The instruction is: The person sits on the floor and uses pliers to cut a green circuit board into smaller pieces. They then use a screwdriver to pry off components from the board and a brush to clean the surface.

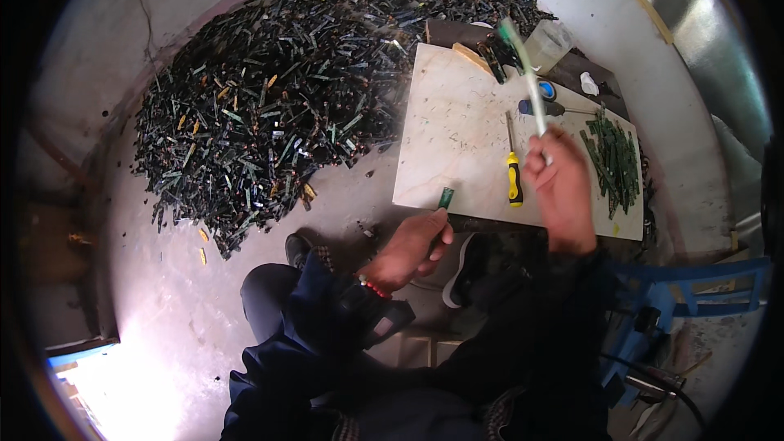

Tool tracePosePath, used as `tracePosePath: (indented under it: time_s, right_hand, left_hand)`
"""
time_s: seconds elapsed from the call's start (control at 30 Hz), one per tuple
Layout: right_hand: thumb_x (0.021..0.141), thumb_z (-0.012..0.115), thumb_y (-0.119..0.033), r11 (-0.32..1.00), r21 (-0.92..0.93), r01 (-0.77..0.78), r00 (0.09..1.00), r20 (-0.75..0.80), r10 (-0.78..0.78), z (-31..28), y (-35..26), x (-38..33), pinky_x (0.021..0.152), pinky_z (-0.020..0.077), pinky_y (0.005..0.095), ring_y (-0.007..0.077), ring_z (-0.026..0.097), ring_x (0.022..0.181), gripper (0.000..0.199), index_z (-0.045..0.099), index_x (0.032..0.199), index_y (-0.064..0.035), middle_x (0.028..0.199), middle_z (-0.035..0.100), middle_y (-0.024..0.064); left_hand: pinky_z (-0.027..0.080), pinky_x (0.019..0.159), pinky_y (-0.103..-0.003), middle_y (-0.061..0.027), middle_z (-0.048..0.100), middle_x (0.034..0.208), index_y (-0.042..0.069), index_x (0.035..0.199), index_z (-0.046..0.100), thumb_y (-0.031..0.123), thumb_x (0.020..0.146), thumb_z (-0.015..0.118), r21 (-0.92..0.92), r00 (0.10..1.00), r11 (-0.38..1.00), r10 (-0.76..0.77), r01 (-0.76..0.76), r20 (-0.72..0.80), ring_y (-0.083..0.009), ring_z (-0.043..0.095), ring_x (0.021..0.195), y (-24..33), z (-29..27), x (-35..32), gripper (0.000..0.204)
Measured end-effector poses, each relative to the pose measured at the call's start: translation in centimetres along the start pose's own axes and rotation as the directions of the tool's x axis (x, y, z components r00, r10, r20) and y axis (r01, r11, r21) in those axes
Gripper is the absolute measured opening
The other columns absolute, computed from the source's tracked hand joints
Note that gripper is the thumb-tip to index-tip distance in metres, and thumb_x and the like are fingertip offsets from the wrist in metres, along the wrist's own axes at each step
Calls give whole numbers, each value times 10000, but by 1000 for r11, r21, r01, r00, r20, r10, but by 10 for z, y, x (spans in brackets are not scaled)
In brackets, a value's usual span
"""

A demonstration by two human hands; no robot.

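My left hand (415,247) is closed around a short green circuit-board strip (446,198), whose end sticks up past the fingers at the near edge of a pale board (457,167). Raised over that board, my right hand (562,184) grips a long white brush-like tool (534,86) with a green end; motion smears it, so its exact kind is unclear. Between the hands lies a yellow-and-black screwdriver (514,175), its shaft pointing away from me. A stack of dark green strips (611,163) rests on the board's right side.
A large heap of dark strips (278,98) covers the floor at the left and far side. Toward the board's far edge are a dark-handled screwdriver (543,106), a blue round item (547,91) and a translucent container (549,47). A blue plastic stool (694,290) stands at right.
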State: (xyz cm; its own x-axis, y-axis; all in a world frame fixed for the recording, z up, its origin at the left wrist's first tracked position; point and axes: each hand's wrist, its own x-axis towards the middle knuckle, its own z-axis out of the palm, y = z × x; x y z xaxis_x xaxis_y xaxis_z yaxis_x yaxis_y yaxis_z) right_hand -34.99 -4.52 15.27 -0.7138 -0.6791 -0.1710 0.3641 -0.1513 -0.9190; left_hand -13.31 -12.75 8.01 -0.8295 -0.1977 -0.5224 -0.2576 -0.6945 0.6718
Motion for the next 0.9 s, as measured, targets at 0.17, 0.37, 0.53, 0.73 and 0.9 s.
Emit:
tracePosePath:
  time_s: [0.17,0.37,0.53,0.73,0.9]
  right_hand:
    - [979,598,-265,917,-400,-6,1000,-18,-1,24,35,-39,495,381,238,43,418,562,222,563,1007,-47,675,454,-43]
    - [973,603,-175,812,-574,105,993,102,-57,30,64,-32,536,460,241,80,531,614,166,569,1008,-16,752,595,19]
    - [950,614,-82,816,-570,100,993,114,-42,37,69,-33,580,494,242,77,554,652,104,562,996,-5,758,578,16]
    - [965,584,-63,862,-481,162,987,71,-146,39,77,-27,551,466,227,70,514,631,78,578,1014,-3,778,562,15]
    - [971,579,-75,875,-440,202,970,-33,-241,43,80,-13,558,465,228,69,507,628,142,611,1089,-2,744,553,3]
  left_hand:
    - [241,440,-242,-12,407,597,82,881,531,498,1022,421,26,999,999,39,-40,35,-88,305,450,3,9,-2,453]
    - [252,424,-241,3,405,612,73,873,536,479,1038,413,2,996,999,38,-38,79,-90,325,452,4,8,2,455]
    - [237,425,-248,-8,396,594,82,877,537,514,1017,424,4,999,1000,13,-13,51,-96,296,437,5,7,4,468]
    - [245,432,-246,-4,392,587,86,854,531,523,1020,394,-68,999,997,44,-43,7,-98,306,446,6,3,2,488]
    - [259,433,-253,-7,393,574,79,844,532,551,1016,381,27,983,988,153,-151,-101,-103,323,450,4,-1,0,524]
